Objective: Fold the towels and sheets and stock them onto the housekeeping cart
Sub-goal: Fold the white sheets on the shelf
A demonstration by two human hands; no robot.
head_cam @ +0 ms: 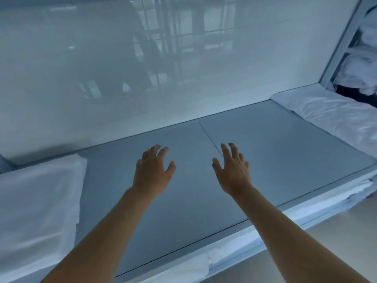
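With both grips, left hand (152,172) and right hand (233,172), spread empty above the grey flat worktop (275,144), the folded white sheet stack (38,197) at left should be taken squarely.

Table (275,152) spans the middle of the frame, running from lower left to right edge. Wall panel (102,78) stands directly behind it, filling the upper frame. Folded sheet stack (38,201) lies on the table's left end, at the lower left of the frame. Pillow (334,115) lies on the table's far right end, at the right of the frame. Shelf rack (363,58) stands behind the pillow, upper right corner, with bundled linen (361,68) on its shelves. Left hand (152,172) and right hand (234,170) are side by side and apart over the table's centre. More folded linen (191,268) sits under the table's front edge, bottom centre.
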